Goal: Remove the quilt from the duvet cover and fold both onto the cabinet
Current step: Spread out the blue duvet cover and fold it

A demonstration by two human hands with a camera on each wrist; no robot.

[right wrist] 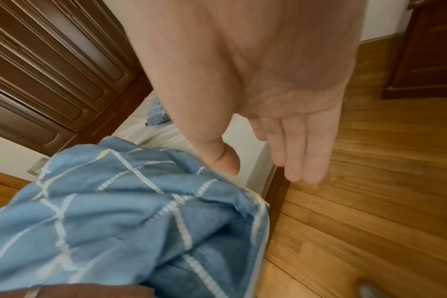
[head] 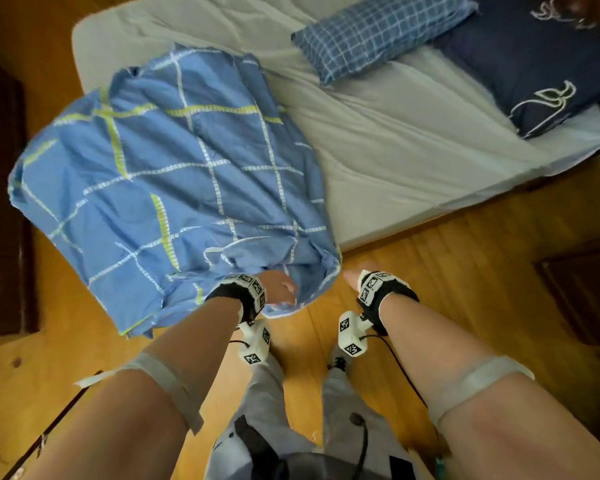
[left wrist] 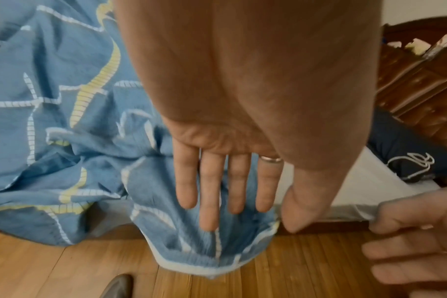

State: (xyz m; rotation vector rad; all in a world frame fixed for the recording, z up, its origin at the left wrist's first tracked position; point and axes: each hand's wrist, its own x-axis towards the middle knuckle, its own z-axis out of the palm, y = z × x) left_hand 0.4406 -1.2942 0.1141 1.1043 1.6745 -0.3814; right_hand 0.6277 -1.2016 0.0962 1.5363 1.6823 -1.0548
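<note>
Two flat hands, left hand (left wrist: 232, 153) touching duvet cover (head: 174, 181)

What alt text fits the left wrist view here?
The left hand hangs open, its straight fingers over a bunched corner of the blue checked duvet cover that hangs above the wooden floor. The right hand is blurred at the right edge.
</note>
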